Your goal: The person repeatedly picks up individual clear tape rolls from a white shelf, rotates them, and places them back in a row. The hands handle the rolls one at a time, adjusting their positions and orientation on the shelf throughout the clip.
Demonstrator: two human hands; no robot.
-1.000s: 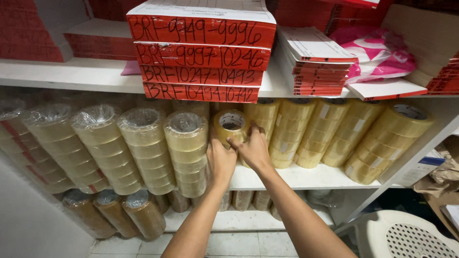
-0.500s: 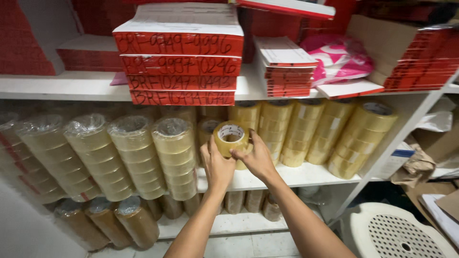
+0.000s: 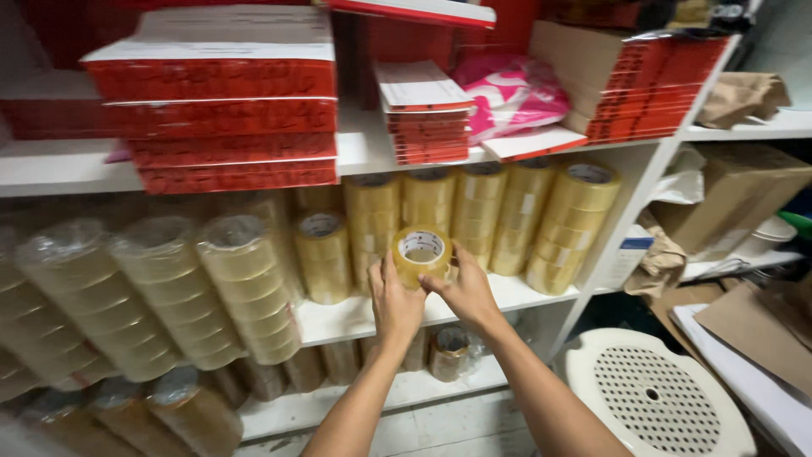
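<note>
Since the earlier pictures the clear yellowish roll of packing tape with a white core (image 3: 420,254) has come forward out of the row, off the stack it sat on, and is now carried in the air just in front of the middle shelf. The left hand (image 3: 394,303) cups its lower left side and the right hand (image 3: 463,292) its right side; the fingers (image 3: 440,283) of both are curled closed around the roll, thumbs toward its near face.

Behind it stand wrapped columns of the same yellowish tape rolls (image 3: 507,220) on the white middle shelf (image 3: 355,315), about five columns to the right and four or so shrink-wrapped ones (image 3: 245,288) to the left, blurred. More brownish rolls (image 3: 448,351) sit on the shelf below; their number cannot be told. Above lie four stacked red flat boxes (image 3: 211,118), a smaller red stack (image 3: 427,110), one pink plastic bag (image 3: 512,97) and a taller red-edged stack (image 3: 643,80). One white perforated plastic stool (image 3: 655,398) stands at lower right.

As I judge it, the smooth roll is held only by its rim and could slip and drop toward the lower shelf; a knock from a wrist could also tip a neighbouring column.
</note>
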